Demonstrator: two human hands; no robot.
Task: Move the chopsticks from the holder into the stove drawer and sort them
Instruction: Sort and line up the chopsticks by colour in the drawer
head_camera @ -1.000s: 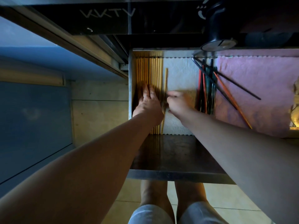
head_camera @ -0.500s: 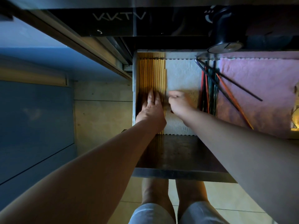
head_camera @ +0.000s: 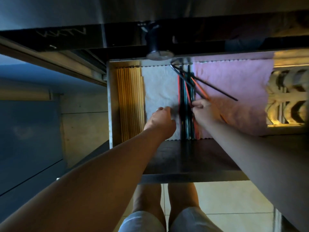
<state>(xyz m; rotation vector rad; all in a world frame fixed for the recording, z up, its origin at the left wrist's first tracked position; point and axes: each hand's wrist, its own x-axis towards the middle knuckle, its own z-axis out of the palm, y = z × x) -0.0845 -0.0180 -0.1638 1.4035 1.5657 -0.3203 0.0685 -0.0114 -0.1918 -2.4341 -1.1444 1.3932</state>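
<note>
While the right hand (head_camera: 203,112) pinches into the coloured chopsticks (head_camera: 185,97) at the middle of the drawer (head_camera: 111,101), crossed strays (head_camera: 217,89) fan toward two o'clock over the pink cloth (head_camera: 242,91). A hasty tug could scatter that bundle. The left hand (head_camera: 160,118) is over the white liner (head_camera: 158,84), too blurred to tell its grip. The wooden chopsticks (head_camera: 130,104) lie aligned at nine o'clock.

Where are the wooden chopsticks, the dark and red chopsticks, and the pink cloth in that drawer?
wooden chopsticks (head_camera: 130,104), head view, middle of the row.
dark and red chopsticks (head_camera: 184,91), head view, mid-length of the bundle.
pink cloth (head_camera: 247,84), head view, a bare patch.
</note>
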